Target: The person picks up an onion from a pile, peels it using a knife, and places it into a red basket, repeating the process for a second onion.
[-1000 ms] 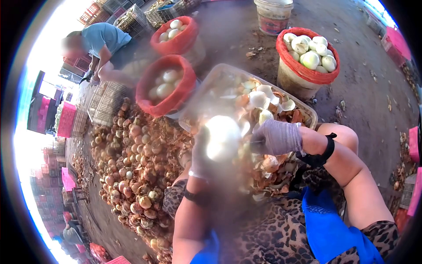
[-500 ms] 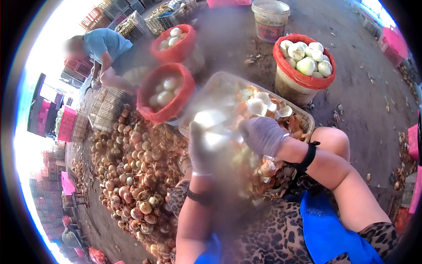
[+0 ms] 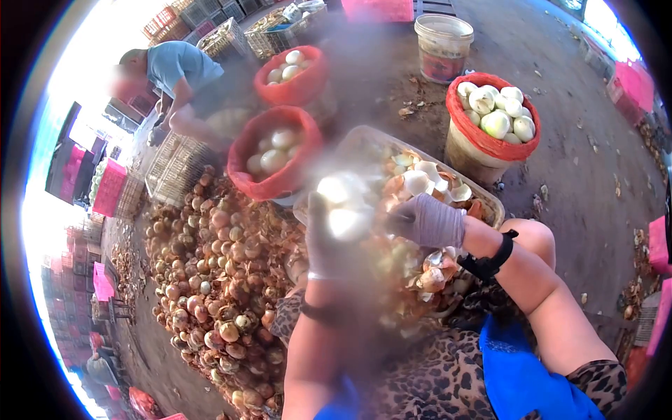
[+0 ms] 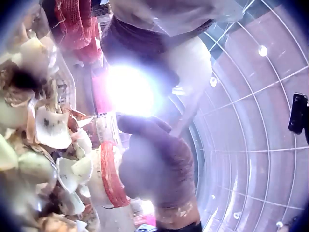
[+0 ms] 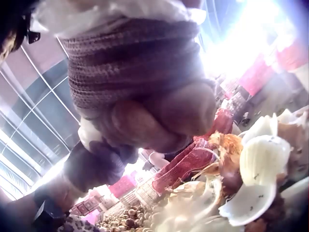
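My gloved left hand (image 3: 322, 241) holds a peeled white onion (image 4: 195, 65) over the tub; glare and haze blur much of it in the head view. To its right, my gloved right hand (image 3: 430, 220) has its fingers curled in. In the left wrist view a pale strip of onion layer (image 4: 187, 116) runs from the onion down to the right hand's thumb and fingers, which pinch its end. The right wrist view shows the back of the right hand's curled fingers (image 5: 135, 121); what lies inside them is hidden. Beneath both hands are onion peelings (image 3: 420, 180).
The peelings fill a clear plastic tub (image 3: 490, 203). Loose unpeeled onions (image 3: 210, 280) lie heaped at left. Red-lined buckets of peeled onions stand ahead (image 3: 273, 192) and at right (image 3: 483, 150). Beyond is a white pail (image 3: 444, 52). Another person (image 3: 182, 66) bends near crates (image 3: 175, 164).
The right hand moves in close to the onion, then slightly back to the right. The left hand keeps its hold on the onion. The head view has shifted a little.
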Tool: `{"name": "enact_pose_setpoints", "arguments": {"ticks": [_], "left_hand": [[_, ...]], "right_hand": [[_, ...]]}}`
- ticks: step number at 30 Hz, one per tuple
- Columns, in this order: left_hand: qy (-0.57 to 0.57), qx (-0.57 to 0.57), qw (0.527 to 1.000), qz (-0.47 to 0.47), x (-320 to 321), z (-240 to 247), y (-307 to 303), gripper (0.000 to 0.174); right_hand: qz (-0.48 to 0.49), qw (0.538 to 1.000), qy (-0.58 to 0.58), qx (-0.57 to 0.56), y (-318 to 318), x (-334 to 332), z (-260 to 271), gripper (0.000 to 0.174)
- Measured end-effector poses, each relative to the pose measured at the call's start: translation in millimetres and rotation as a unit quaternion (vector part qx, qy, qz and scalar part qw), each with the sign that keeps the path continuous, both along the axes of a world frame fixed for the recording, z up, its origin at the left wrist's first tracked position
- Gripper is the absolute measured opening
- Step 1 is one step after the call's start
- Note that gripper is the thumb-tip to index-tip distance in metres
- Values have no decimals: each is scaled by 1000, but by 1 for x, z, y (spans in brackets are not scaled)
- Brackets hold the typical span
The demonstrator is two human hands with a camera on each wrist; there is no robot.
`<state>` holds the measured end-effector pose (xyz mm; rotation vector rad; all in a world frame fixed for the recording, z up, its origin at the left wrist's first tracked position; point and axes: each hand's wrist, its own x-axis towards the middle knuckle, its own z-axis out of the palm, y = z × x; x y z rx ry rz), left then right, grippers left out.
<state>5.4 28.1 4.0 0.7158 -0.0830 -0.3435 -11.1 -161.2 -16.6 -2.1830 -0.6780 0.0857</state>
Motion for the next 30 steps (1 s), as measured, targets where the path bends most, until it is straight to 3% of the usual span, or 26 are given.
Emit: {"name": "enact_pose_setpoints", "arguments": {"ticks": [1, 5, 8, 11, 14, 17, 19, 21, 22, 24, 26, 28, 30], "left_hand": [[10, -1, 1000, -22, -1, 0, 1, 70], [73, -7, 995, -70, -13, 2, 4, 67], [-15, 136, 990, -23, -9, 0, 4, 69], [-41, 150, 987, 38, -9, -3, -2, 72], [30, 64, 996, 62, -5, 2, -14, 73], [48, -37, 997, 50, -3, 4, -15, 74], [64, -105, 991, 46, -3, 6, -17, 74], [63, -140, 987, 39, -3, 10, -18, 75], [59, -145, 987, 38, -3, 13, -18, 75], [15, -58, 997, 44, -1, 18, -16, 75], [-73, 121, 988, 60, 8, 11, -9, 75], [-100, 154, 982, 55, 9, 6, -8, 75], [-43, -3, 999, 25, 2, 12, -13, 73]], "right_hand": [[17, 998, 45, 34, -3, 0, 3, 16], [97, 965, -110, -218, -8, -1, 14, 16], [-34, 967, -93, -235, 4, -2, -8, 13], [-145, 962, -81, -215, 12, -7, -4, 12], [-199, 958, -55, -197, 17, -5, -4, 14], [-278, 937, -110, -180, 29, -1, -12, 15], [-253, 876, -261, -316, 30, 12, -34, 15], [-247, 903, -259, -235, 26, 27, -63, 16], [-248, 949, -177, -84, 23, 33, -66, 17], [-239, 967, -75, 48, 14, 36, -72, 20], [-207, 975, -83, 16, 9, 22, -43, 19], [-144, 981, -127, -2, 5, 12, -32, 15], [-64, 992, -103, -38, -1, 0, -8, 8]]}}
